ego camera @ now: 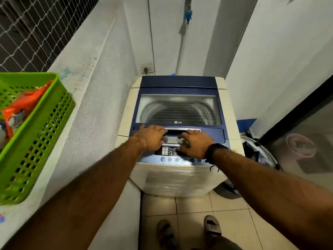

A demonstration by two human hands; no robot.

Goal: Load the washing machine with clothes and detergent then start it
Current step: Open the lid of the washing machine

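1. Dim, cool light is spreading evenly over the white walls (180,42).
2. Glare is showing on the washer lid (178,109) and the plastic wrap at 6 o'clock.
3. Wide-angle distortion is bending edges at 3 and 9 o'clock.
4. Everything is looking slightly soft.

My top-loading washing machine (177,134) stands upright on the tiled floor, cream body with a blue top. Its lid (178,110) lies shut and flat, the steel drum showing through the window. The control panel (173,156) runs along the near edge. An orange detergent packet (21,107) lies tilted in the green basket (45,127), far left.
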